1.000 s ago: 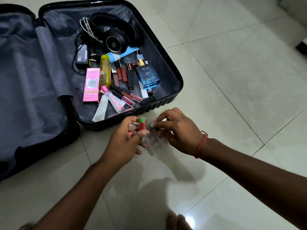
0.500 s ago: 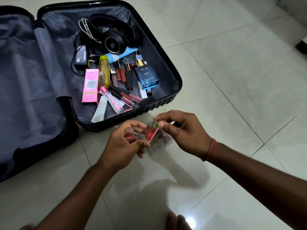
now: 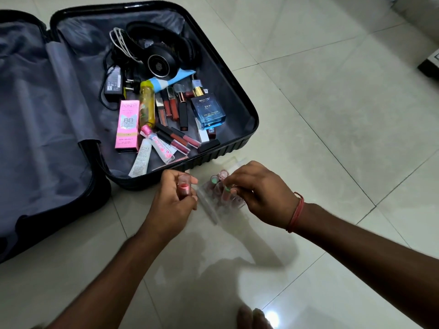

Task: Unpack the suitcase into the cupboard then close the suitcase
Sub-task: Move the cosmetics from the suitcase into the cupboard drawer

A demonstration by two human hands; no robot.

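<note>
Head view: the suitcase (image 3: pixel 240 148) lies open on the floor (image 3: pixel 332 138), its right half full of headphones (image 3: pixel 161 60), a charger (image 3: pixel 114 83), a cologne bottle (image 3: pixel 209 110), a pink box (image 3: pixel 127 127) and a scatter of tubes. Just in front of its near rim, a clear case (image 3: pixel 213 205) sits on the floor between both hands. The left hand (image 3: pixel 171 205) has its grip curled round a red lipstick (image 3: pixel 184 189), held roughly upright, cap end up. The right hand (image 3: pixel 256 198) pinches a second, green-tipped stick (image 3: pixel 225 193) over the case; whether it is already seated in a slot seems unclear through the blur. The case lies right of the left hand, so the red stick likely travels rightward and goes in along its long axis. The cupboard is not in view.
</note>
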